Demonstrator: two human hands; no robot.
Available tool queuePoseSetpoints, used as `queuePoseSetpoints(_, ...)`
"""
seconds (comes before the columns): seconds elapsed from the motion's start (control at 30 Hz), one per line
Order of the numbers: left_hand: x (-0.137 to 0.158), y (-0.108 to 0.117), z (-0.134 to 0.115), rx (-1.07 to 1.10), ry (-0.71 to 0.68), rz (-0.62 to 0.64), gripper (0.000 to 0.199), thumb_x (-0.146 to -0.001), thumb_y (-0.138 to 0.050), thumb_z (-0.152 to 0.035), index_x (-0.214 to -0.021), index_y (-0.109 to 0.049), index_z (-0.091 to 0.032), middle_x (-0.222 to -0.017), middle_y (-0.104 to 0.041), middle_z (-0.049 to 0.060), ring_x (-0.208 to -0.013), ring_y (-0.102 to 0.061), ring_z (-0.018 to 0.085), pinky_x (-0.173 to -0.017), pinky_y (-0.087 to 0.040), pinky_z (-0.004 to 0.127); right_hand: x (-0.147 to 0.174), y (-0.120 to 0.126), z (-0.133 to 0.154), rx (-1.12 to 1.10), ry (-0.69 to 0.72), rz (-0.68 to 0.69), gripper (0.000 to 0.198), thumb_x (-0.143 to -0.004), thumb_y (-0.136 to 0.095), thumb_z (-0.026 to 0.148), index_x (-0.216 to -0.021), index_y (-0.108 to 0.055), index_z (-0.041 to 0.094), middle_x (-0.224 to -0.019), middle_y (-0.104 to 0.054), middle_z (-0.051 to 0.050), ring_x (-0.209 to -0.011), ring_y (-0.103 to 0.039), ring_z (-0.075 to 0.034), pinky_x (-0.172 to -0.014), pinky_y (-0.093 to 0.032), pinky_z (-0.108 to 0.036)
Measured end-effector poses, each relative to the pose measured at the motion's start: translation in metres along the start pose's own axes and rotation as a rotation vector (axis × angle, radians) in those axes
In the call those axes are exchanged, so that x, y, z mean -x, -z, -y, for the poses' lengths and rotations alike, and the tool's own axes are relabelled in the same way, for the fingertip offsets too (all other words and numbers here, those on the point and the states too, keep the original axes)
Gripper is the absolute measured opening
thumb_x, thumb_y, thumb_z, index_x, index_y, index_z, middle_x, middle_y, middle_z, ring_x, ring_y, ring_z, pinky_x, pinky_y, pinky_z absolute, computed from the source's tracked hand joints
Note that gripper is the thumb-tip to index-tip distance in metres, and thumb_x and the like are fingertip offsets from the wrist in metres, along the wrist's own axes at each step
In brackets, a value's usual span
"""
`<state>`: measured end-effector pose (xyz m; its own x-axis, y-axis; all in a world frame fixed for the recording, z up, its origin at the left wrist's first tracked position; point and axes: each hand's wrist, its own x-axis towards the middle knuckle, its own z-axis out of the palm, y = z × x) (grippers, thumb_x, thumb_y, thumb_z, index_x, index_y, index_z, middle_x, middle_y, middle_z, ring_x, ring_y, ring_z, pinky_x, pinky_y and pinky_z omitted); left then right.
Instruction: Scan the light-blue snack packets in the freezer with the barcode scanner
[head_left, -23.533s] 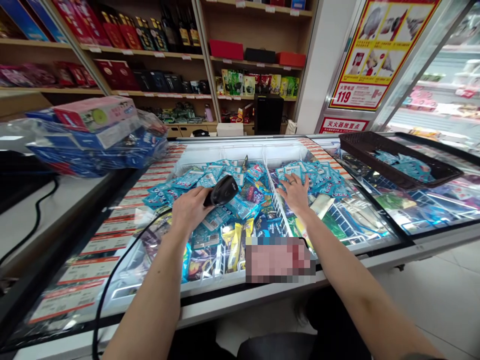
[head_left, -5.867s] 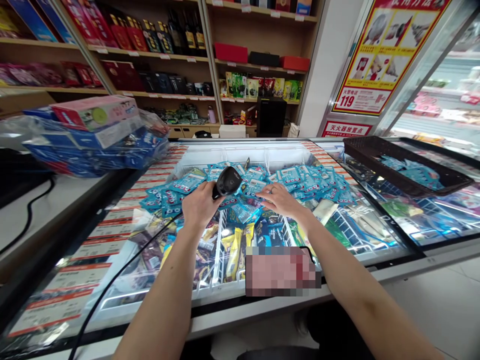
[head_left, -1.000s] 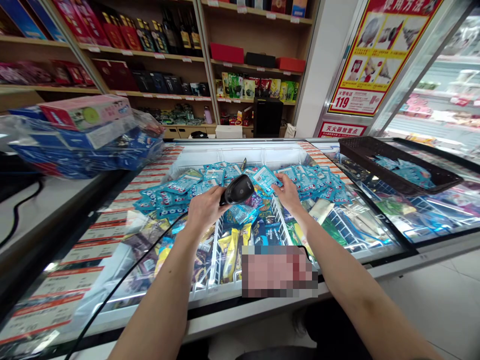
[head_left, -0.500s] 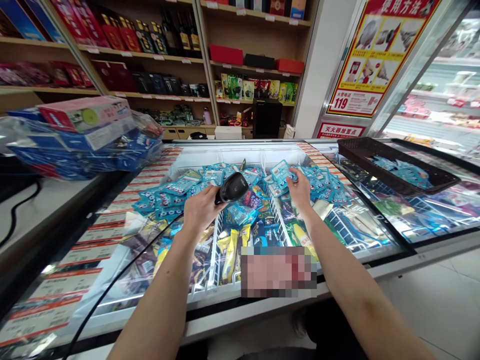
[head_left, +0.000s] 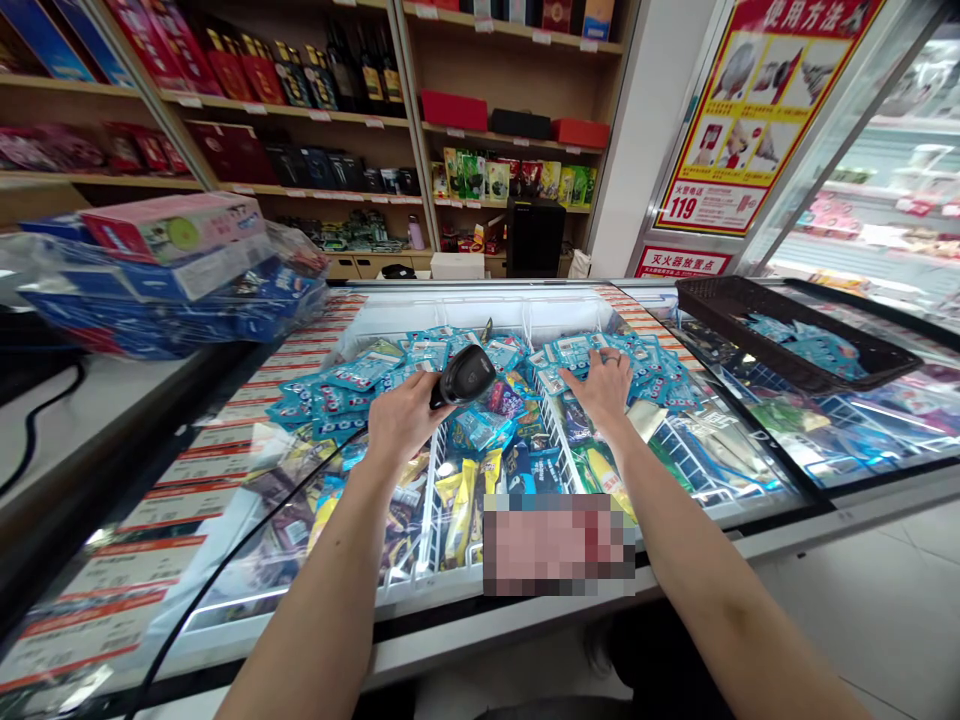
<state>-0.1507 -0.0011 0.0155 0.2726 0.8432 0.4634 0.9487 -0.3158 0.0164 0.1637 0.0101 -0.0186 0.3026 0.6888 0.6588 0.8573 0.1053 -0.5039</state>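
Note:
My left hand (head_left: 405,418) is wrapped round a black handheld barcode scanner (head_left: 465,377), its head pointing toward the middle of the chest freezer. A black cable (head_left: 247,545) trails from that hand toward the lower left. Palm down and fingers spread, my right hand (head_left: 604,385) rests on the right-hand pile of small blue packets (head_left: 656,368). Its fingertips touch packets there, and none is visibly gripped. A second heap of blue packets (head_left: 360,372) lies left of the scanner.
Under the glass, white wire baskets (head_left: 553,425) hold colourful wrapped items. A brown basket (head_left: 847,372) with blue packets stands at the right. Plastic-wrapped boxes (head_left: 180,275) are stacked at the left. Behind the freezer are stocked shelves (head_left: 360,115).
My right hand has let go of the blue packet it held up and has come down, fingers spread, onto the pile. My left hand and the scanner have stayed in place.

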Motion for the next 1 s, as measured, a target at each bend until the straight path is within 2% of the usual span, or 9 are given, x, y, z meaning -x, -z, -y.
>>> queuePoseSetpoints(0.23,0.000,0.002,0.000,-0.008,0.031,-0.002,0.042,-0.081,-0.048,-0.054,-0.108,-0.056,-0.023,-0.107,-0.065,0.007,-0.087,-0.063,0.025,-0.055,-0.034,0.029,0.002,0.000,0.002,0.068,-0.023,-0.061,0.059,-0.077,-0.050,0.064,-0.107,-0.059,0.014,-0.125,-0.048,-0.022,-0.122,-0.031,-0.040,-0.098,-0.021,-0.065)
queuePoseSetpoints(0.47,-0.001,0.004,0.001,-0.043,0.103,-0.039,0.043,-0.082,-0.045,-0.055,-0.107,-0.057,-0.023,-0.104,-0.065,0.008,-0.086,-0.063,0.025,-0.054,-0.034,0.031,0.004,0.000,0.007,0.149,0.016,-0.020,0.058,-0.084,-0.047,0.050,-0.123,-0.050,0.007,-0.135,-0.041,-0.025,-0.128,-0.027,-0.042,-0.100,-0.015,-0.068)
queuePoseSetpoints(0.57,-0.001,0.006,0.003,-0.043,0.146,-0.073,0.041,-0.082,-0.046,-0.053,-0.108,-0.057,-0.023,-0.102,-0.066,0.007,-0.086,-0.063,0.025,-0.054,-0.034,0.031,0.005,-0.002,0.019,0.094,0.134,0.053,0.054,-0.088,-0.042,0.046,-0.130,-0.046,0.012,-0.140,-0.039,-0.019,-0.132,-0.025,-0.037,-0.105,-0.008,-0.065)
queuePoseSetpoints(0.7,-0.001,0.007,0.007,-0.040,0.201,-0.081,0.039,-0.083,-0.046,-0.051,-0.106,-0.057,-0.022,-0.102,-0.066,0.007,-0.087,-0.063,0.025,-0.055,-0.034,0.030,0.005,-0.012,0.039,-0.004,0.312,0.228,0.049,-0.090,-0.041,0.042,-0.132,-0.045,0.018,-0.140,-0.044,-0.013,-0.133,-0.031,-0.031,-0.111,-0.005,-0.060)
queuePoseSetpoints(0.83,-0.001,0.008,0.008,-0.016,0.200,-0.070,0.041,-0.083,-0.045,-0.052,-0.108,-0.057,-0.022,-0.106,-0.065,0.008,-0.088,-0.063,0.025,-0.055,-0.034,0.030,0.007,-0.025,0.053,-0.018,0.471,0.382,0.048,-0.090,-0.043,0.039,-0.134,-0.043,0.022,-0.140,-0.046,-0.009,-0.133,-0.035,-0.027,-0.113,-0.011,-0.054)
queuePoseSetpoints(1.0,-0.002,0.011,0.007,0.025,0.211,-0.084,0.038,-0.082,-0.048,-0.049,-0.107,-0.057,-0.022,-0.105,-0.065,0.007,-0.090,-0.062,0.025,-0.055,-0.033,0.029,0.009,-0.036,0.065,0.092,0.613,0.545,0.058,-0.091,-0.041,0.049,-0.142,-0.031,0.022,-0.144,-0.039,-0.009,-0.131,-0.036,-0.028,-0.110,-0.023,-0.050)
